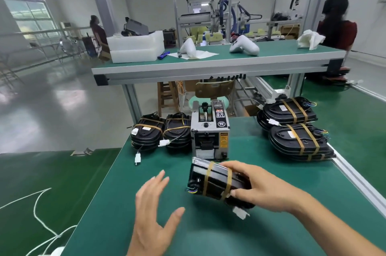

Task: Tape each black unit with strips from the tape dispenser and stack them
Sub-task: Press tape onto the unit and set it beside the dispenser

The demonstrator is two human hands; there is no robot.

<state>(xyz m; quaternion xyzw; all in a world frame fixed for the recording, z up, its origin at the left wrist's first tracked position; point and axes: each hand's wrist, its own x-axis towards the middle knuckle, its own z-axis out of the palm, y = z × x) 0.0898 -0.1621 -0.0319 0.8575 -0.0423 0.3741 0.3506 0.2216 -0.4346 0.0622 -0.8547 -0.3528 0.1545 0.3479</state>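
Observation:
My right hand (pixel 253 186) grips a black unit (pixel 215 182) wrapped with two tan tape bands, held tilted on its edge above the green mat (pixel 188 235). Coloured wires stick out at its left end and a white connector (pixel 241 213) hangs below it. My left hand (pixel 152 212) hovers open to the left of the unit, fingers spread, touching nothing. The grey tape dispenser (pixel 210 132) stands just behind the unit. Two stacks of taped black units (pixel 292 128) lie at the right. Two more stacks (pixel 160 132) sit left of the dispenser.
An aluminium rail (pixel 359 180) edges the table at the right. A higher green bench (pixel 219 59) behind carries white foam trays, white parts and paper. White cord (pixel 39 214) lies on the green floor at the left. Two people sit in the background.

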